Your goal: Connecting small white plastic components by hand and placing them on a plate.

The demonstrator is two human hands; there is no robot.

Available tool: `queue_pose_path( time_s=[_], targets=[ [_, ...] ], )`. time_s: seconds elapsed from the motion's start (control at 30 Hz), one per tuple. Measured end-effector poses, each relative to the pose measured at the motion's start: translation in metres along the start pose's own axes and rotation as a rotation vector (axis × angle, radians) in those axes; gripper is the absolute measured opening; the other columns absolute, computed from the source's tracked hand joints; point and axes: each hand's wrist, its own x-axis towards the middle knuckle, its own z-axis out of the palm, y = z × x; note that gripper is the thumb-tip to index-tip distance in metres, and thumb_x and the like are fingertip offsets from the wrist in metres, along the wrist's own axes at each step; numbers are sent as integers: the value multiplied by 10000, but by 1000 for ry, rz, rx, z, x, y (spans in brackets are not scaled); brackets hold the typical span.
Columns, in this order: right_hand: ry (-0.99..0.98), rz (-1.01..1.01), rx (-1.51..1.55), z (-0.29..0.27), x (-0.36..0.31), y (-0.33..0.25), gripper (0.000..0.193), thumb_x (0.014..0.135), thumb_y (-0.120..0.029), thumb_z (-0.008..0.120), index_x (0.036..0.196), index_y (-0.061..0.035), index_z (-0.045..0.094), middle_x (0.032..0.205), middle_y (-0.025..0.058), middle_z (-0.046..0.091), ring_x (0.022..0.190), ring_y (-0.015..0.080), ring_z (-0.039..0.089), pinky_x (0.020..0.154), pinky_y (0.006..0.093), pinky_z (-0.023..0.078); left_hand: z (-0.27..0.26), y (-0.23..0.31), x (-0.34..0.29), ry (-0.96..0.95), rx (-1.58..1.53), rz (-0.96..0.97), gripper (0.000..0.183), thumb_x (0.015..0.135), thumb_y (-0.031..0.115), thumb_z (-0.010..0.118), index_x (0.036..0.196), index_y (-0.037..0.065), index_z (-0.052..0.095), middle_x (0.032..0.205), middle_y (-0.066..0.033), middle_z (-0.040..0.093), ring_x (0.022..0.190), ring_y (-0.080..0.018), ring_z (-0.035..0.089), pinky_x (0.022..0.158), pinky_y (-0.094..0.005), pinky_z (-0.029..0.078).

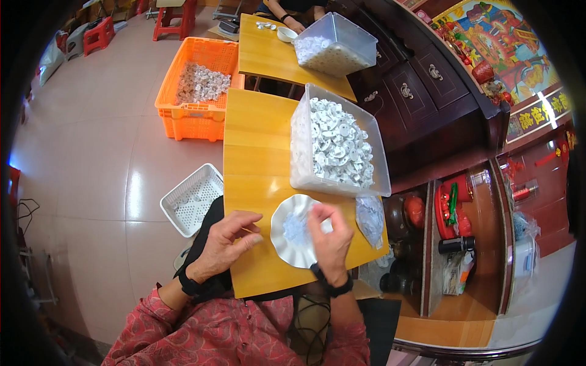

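Observation:
My right hand [329, 241] is over the right side of a white plate with a wavy rim [282, 249], its thumb and fingers pinched together. Whatever they hold, if anything, is too small and blurred to tell. A heap of tiny pale-blue pieces [295, 229] lies in the plate. To the plate's left, my left hand [224, 241] hangs by the table edge, fingers apart and nothing in it. Behind the plate stands a clear plastic bin [301, 165] full of round white plastic parts [340, 143]. A clear bag of pale-blue pieces [370, 221] lies right of the plate.
An orange crate [183, 113] holding more parts and a white perforated basket [174, 204] are left of the yellow table [256, 146]. Across the far table [262, 52], a person's hand [294, 24] is near a small bowl [286, 35] and another bin [348, 52]. Dark cabinets [397, 116] line the right.

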Motion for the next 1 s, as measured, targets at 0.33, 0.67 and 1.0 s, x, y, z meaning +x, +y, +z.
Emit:
queue_pose_path(
  time_s=[0.33,0.67,1.0],
  targets=[
    [-321,450,389,3,-94,20,166,854,-76,699,989,16,668,853,74,698,761,113,623,723,273,515,20,-8,-12,-421,-51,-56,370,895,132,688,1244,34,617,1062,-97,678,952,-181,645,830,-292,512],
    [-239,-175,-638,-27,-89,93,352,794,-12,575,1137,-58,636,1105,78,599,1014,275,533,848,418,373,36,-30,-27,-459,-209,-238,302,921,117,670,1203,13,639,1025,-62,642,899,-135,628,820,-269,505],
    [-449,-160,-585,-37,-94,75,365,728,-7,592,1082,-46,668,1189,85,563,1148,275,479,989,444,303,47,-41,-29,-438,-362,-361,307,950,133,638,1229,8,612,1009,-40,633,833,-107,621,784,-255,513]
  ],
)
